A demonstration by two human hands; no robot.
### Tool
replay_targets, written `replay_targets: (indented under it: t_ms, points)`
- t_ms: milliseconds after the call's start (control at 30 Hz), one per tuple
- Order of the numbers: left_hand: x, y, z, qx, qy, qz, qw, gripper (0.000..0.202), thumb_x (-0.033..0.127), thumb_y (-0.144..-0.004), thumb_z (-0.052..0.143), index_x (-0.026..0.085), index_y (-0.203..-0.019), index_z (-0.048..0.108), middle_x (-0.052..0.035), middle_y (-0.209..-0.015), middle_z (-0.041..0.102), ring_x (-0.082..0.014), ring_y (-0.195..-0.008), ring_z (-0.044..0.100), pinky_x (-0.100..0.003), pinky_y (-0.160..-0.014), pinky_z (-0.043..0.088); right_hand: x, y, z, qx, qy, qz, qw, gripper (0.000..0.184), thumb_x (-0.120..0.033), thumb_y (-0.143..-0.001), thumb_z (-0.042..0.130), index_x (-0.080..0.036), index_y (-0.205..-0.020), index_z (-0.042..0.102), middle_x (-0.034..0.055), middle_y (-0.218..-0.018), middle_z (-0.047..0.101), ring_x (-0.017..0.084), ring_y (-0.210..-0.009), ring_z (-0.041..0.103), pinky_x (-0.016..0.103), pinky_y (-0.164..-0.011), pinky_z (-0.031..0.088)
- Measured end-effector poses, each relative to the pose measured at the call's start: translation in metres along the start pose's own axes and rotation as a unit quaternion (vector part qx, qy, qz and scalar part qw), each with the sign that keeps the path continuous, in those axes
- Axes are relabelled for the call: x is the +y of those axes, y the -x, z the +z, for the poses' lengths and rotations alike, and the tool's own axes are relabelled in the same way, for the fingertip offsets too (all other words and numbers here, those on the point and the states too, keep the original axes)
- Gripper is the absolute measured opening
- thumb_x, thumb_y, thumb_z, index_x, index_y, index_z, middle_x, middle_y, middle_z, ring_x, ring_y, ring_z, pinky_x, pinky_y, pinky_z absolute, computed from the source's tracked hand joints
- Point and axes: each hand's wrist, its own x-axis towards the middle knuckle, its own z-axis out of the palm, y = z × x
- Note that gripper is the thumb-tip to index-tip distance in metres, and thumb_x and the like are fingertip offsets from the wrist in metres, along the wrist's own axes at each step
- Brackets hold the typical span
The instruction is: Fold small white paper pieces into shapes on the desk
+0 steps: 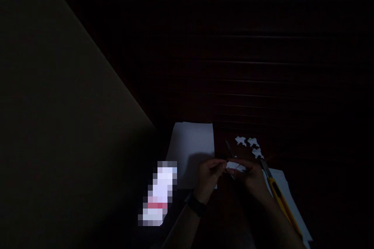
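Between my two hands is a small folded piece of white paper (235,166). My left hand (209,174), with a dark band on its wrist, pinches the paper's left end between thumb and fingers. The fingers of my right hand (249,177) are closed on its right side, covering part of it. Just beyond the hands lie several small folded white paper shapes (240,140) with pointed corners. A thin pointed tool (229,147), too dark to name, lies behind the held paper.
White paper sheets (193,140) lie behind my left hand. A bright, blurred-out screen (162,186) stands left of them. To the right, a yellow utility knife (282,198) rests on more white paper (282,177). A pale wall (73,124) borders the left, and the surroundings are very dark.
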Motion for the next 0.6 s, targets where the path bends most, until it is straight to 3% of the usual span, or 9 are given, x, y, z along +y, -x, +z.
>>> replay_targets:
  t_ms: [200,400,600]
  points:
    - [0.003,-0.003,-0.001,-0.019,-0.037,-0.029,0.999,0.038,0.046,-0.081,0.051,0.012,-0.072,0.067,-0.0059,-0.066,0.066,-0.015,-0.062,0.06,-0.021,-0.055,0.044,0.0,0.0,-0.001,-0.009,0.004,0.006,1.0,0.033,-0.024,-0.068,0.069,-0.018,-0.1,0.069,0.0061,-0.087,0.072,0.023,-0.077,0.066,0.032,-0.069,0.051]
    - [-0.007,-0.004,-0.003,-0.025,-0.13,-0.029,0.991,0.044,0.051,-0.077,0.053,0.012,-0.06,0.064,-0.0024,-0.054,0.061,-0.0117,-0.052,0.054,-0.019,-0.047,0.036,-0.001,0.0,0.0,-0.036,0.014,-0.01,0.999,0.032,-0.026,-0.068,0.069,-0.017,-0.099,0.069,0.0079,-0.09,0.072,0.025,-0.082,0.065,0.035,-0.073,0.05]
    - [-0.013,-0.006,-0.006,-0.034,-0.121,-0.004,0.992,0.041,0.048,-0.079,0.052,0.013,-0.066,0.067,-0.0032,-0.06,0.065,-0.013,-0.058,0.057,-0.021,-0.053,0.04,0.001,-0.001,-0.001,-0.04,0.039,-0.02,0.998,0.037,-0.029,-0.069,0.068,-0.018,-0.104,0.067,0.0074,-0.093,0.07,0.024,-0.081,0.064,0.034,-0.071,0.05]
